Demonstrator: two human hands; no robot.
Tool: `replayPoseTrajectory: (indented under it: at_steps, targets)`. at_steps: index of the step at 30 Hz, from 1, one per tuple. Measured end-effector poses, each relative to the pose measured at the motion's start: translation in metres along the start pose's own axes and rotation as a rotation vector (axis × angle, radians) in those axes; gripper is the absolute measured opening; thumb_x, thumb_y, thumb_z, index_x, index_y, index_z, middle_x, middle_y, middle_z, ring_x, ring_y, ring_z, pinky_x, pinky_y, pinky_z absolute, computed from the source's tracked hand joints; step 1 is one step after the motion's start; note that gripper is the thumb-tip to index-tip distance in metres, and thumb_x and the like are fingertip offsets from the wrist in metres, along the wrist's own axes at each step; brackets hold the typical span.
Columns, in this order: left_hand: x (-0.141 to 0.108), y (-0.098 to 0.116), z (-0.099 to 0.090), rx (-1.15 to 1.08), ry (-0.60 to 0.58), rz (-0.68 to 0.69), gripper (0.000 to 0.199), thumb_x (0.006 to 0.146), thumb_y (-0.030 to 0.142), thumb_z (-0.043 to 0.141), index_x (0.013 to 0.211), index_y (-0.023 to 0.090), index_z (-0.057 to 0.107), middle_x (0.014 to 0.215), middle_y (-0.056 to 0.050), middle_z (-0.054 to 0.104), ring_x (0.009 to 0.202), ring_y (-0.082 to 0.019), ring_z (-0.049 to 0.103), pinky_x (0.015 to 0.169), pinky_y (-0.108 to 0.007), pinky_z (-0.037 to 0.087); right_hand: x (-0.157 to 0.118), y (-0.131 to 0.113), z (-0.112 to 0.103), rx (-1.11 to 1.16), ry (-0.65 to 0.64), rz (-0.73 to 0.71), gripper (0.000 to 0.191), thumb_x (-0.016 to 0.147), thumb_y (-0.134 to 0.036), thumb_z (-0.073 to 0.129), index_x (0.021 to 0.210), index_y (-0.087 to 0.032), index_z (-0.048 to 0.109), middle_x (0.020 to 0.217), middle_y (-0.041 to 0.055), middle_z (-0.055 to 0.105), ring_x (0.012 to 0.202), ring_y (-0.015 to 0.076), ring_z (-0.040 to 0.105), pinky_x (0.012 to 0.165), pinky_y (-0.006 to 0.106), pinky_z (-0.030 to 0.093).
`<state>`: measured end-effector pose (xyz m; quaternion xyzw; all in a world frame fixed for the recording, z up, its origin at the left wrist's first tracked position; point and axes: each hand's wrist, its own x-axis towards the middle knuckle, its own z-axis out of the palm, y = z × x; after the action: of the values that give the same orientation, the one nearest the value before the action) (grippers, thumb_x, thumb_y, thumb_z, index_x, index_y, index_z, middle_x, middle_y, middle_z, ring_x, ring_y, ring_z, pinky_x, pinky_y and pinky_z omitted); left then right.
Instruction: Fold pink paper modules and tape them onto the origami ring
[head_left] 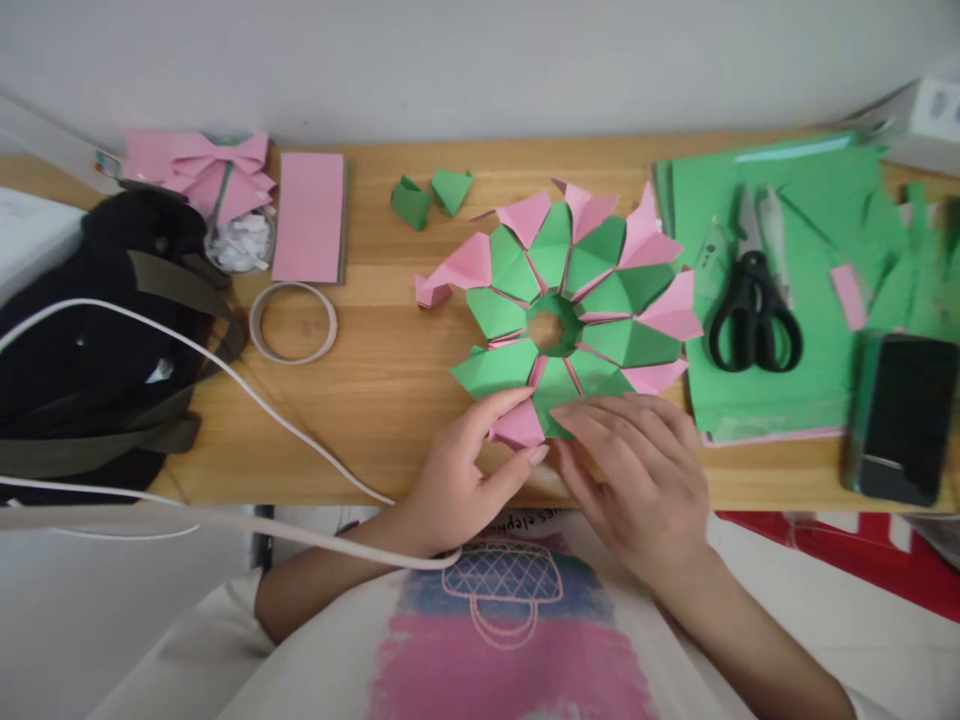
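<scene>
"Where both hands meet at its near edge, how does the pink-and-green origami ring point(551, 245) sit?"

"Flat on the wooden desk point(375, 400), between the tape roll point(256, 322) and the black-handled scissors point(754, 320)."

"And the grip?"

"The left hand point(457, 485) pinches a pink flap point(517, 425) between thumb and forefinger; the right hand point(645, 480) grasps the green fold point(553, 425) beside it."
</scene>
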<state>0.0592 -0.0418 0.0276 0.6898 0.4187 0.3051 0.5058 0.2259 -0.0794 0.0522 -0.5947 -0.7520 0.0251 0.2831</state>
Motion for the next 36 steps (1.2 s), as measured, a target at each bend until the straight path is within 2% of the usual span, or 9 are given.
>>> replayPoseTrajectory:
  at_steps: [13,20,25,29,36]
  targets:
    - [-0.0011,0.0,0.001,-0.02,0.009,-0.025,0.04,0.088,0.026,0.061,0.126,0.021,0.052,0.126,-0.007,0.062,0.117,-0.018,0.058,0.102,-0.03,0.048,-0.0041,0.0009,0.0028,-0.014,0.04,-0.071,0.012,0.086,-0.011,0.06,0.095,-0.018,0.062,0.093,0.002,0.075,0.087,0.017,0.068,0.086,0.038,0.045]
    - [-0.0006,0.0021,0.0007,0.005,0.001,-0.037,0.04,0.088,0.028,0.061,0.126,0.021,0.052,0.126,-0.008,0.063,0.116,-0.02,0.059,0.101,-0.033,0.05,-0.0069,0.0003,0.0027,-0.009,0.043,-0.064,0.016,0.082,-0.01,0.065,0.093,-0.021,0.064,0.092,0.0016,0.075,0.085,0.0192,0.068,0.081,0.039,0.047]
    - [-0.0003,0.0022,0.001,0.009,-0.013,-0.024,0.041,0.088,0.027,0.06,0.128,0.022,0.051,0.127,-0.008,0.062,0.118,-0.02,0.059,0.102,-0.033,0.049,-0.0072,-0.0017,0.0031,0.074,0.059,-0.044,0.022,0.08,-0.006,0.064,0.1,-0.017,0.063,0.094,0.0079,0.073,0.086,0.0209,0.067,0.078,0.04,0.052]
    - [0.0003,0.0029,0.0019,0.008,-0.015,-0.018,0.042,0.088,0.027,0.061,0.128,0.022,0.05,0.127,-0.008,0.061,0.118,-0.02,0.058,0.102,-0.032,0.049,-0.0085,-0.0043,0.005,0.057,0.11,0.04,0.028,0.078,-0.003,0.065,0.104,-0.012,0.061,0.104,0.0157,0.069,0.088,0.0207,0.067,0.078,0.039,0.054]
    - [0.0028,0.0069,0.0029,0.049,-0.009,-0.041,0.04,0.088,0.029,0.061,0.126,0.022,0.052,0.125,-0.008,0.063,0.116,-0.021,0.06,0.099,-0.033,0.051,-0.0068,-0.0055,0.007,-0.065,0.126,0.061,0.018,0.079,-0.006,0.067,0.09,-0.02,0.065,0.092,0.003,0.075,0.087,0.0199,0.07,0.084,0.039,0.047]
